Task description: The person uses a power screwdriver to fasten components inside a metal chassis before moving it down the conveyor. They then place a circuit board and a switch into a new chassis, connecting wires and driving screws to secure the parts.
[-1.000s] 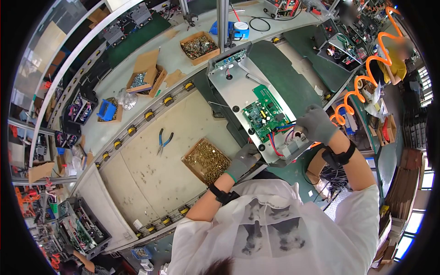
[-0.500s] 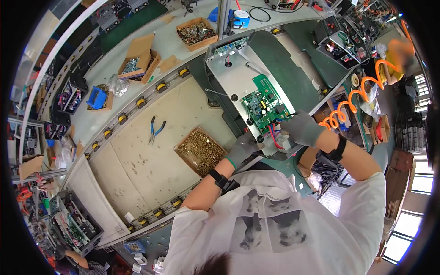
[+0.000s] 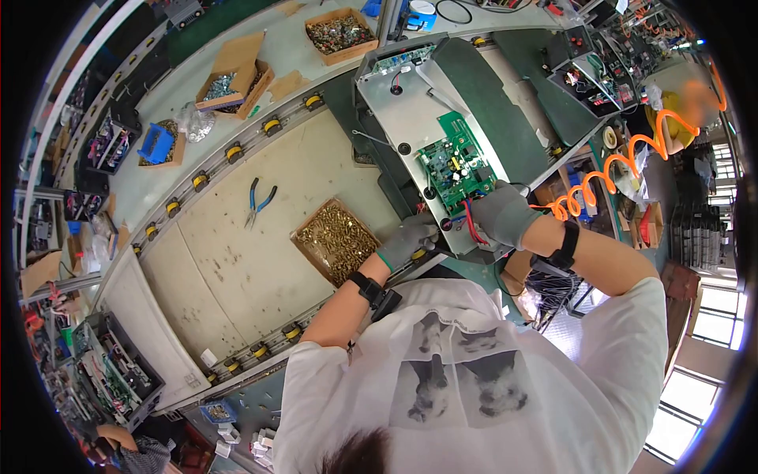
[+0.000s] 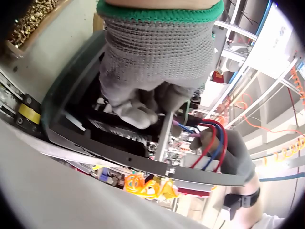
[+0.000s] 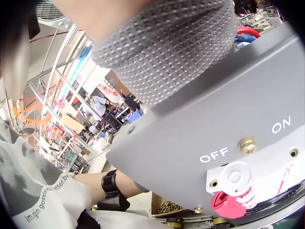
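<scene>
An opened grey metal machine housing (image 3: 410, 107) lies before me, a green circuit board (image 3: 459, 167) mounted on its bright panel. My gloved right hand (image 3: 505, 215) reaches over its near end. In the left wrist view, that hand's fingers pinch a wire end with a pink terminal (image 4: 195, 135), among looped red and blue wires (image 4: 223, 143). My gloved left hand (image 3: 409, 237) bends its fingers down inside the housing's near left side, beside an upright metal plate (image 4: 164, 138); I cannot tell whether it grips anything. A red switch lever (image 5: 228, 205) sits on the end face, below OFF and ON lettering.
Left of the housing are a box of brass screws (image 3: 335, 241) and blue-handled pliers (image 3: 259, 203). Yellow rollers (image 3: 234, 152) line the worktable. More boxes of hardware (image 3: 341, 35) stand beyond. An orange coiled hose (image 3: 632, 162) hangs at the right, near another person.
My right hand has moved inward from the housing's outer edge to the red and blue wires. My left hand stays at the near left side. The head view has shifted slightly.
</scene>
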Demonstrator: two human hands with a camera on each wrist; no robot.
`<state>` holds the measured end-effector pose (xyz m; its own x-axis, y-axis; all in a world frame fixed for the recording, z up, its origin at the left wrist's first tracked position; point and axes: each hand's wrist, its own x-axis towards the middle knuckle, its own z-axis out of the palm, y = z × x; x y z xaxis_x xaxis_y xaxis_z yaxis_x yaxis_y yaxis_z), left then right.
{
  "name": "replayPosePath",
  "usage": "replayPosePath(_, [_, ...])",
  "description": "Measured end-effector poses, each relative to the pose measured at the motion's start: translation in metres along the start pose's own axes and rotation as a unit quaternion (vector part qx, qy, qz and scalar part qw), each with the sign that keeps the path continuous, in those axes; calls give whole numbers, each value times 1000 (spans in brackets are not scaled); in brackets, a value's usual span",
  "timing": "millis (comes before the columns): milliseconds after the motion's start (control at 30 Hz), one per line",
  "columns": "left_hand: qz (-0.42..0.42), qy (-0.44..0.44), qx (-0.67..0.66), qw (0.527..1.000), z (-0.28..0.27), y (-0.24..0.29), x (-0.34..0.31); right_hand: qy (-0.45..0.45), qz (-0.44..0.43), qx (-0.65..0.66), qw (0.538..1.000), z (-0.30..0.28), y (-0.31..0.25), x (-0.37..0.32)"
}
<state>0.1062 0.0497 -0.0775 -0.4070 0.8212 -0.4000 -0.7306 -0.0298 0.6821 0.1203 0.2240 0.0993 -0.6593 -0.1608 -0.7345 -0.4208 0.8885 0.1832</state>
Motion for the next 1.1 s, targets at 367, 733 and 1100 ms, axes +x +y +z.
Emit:
replayPosePath(367, [110, -13, 130, 985, 6, 6, -6, 144, 87, 129, 977, 16, -3, -5])
replayPosePath(733, [131, 65, 320, 936, 4, 1, -2, 94, 125, 124, 980, -1, -7, -14])
replayPosePath(1100, [138, 13, 117, 983, 8, -4, -5, 51, 103, 128, 985, -9, -7, -9])
